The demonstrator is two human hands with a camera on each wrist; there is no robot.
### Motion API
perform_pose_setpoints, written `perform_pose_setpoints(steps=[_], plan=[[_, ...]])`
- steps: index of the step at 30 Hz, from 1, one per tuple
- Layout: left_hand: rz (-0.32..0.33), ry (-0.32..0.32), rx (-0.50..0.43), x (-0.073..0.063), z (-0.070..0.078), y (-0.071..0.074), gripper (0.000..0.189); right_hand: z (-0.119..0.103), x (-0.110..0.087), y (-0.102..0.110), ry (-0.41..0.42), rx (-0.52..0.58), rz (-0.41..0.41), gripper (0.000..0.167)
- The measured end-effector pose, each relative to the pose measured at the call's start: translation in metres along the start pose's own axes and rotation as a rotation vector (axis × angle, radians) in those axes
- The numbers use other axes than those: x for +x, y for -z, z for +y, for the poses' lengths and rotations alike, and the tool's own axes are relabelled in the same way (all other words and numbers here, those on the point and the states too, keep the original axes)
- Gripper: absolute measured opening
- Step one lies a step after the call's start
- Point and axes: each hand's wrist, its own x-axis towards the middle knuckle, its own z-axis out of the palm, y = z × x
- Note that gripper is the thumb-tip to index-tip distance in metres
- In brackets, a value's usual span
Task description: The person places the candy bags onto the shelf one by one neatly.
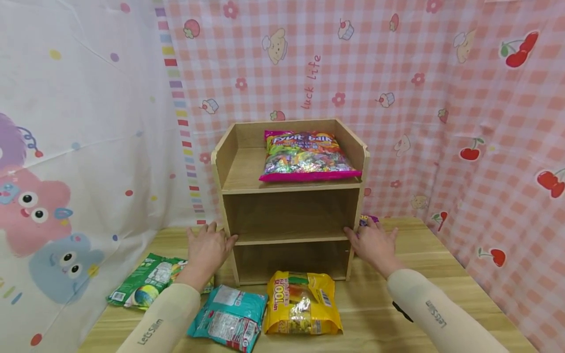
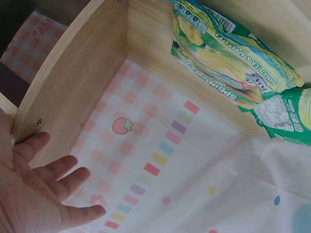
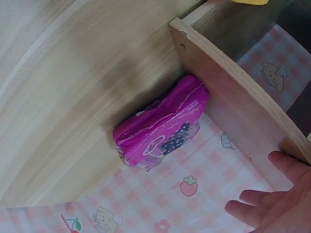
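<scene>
A small wooden shelf [image 1: 289,241] with three levels stands on the table. At its left side panel [image 2: 77,73] is my left hand [image 1: 207,250], its thumb over the front edge and its index finger against the outer face, pinching the board; the other fingers spread outward. My right hand [image 1: 374,245] pinches the right side panel [image 3: 233,92] in the same way, level with the middle board. A pink-edged bag of fruit chews [image 1: 306,157] lies on the top level. Both lower compartments show bare boards.
In front of the shelf lie a yellow candy bag [image 1: 304,304] and a teal bag [image 1: 231,314]. Green snack bags [image 1: 150,279] lie to the left. Beside the right panel sits a purple bag [image 3: 163,128] with a grape picture. Patterned cloth [image 1: 282,59] hangs behind.
</scene>
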Motion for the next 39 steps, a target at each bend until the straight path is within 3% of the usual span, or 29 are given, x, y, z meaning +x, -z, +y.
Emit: perform_pose_setpoints(steps=[13, 27, 39], plan=[[0.1, -0.011, 0.05, -0.003, -0.002, -0.006, 0.053, -0.003, 0.0, 0.005, -0.05, 0.006, -0.079, 0.068], [0.035, 0.01, 0.022, -0.013, -0.007, -0.004, 0.06, -0.002, 0.0, 0.008, -0.07, 0.022, -0.1, 0.069], [0.026, 0.027, 0.012, -0.018, -0.019, -0.01, 0.063, -0.007, 0.0, 0.007, -0.061, 0.027, -0.1, 0.065]])
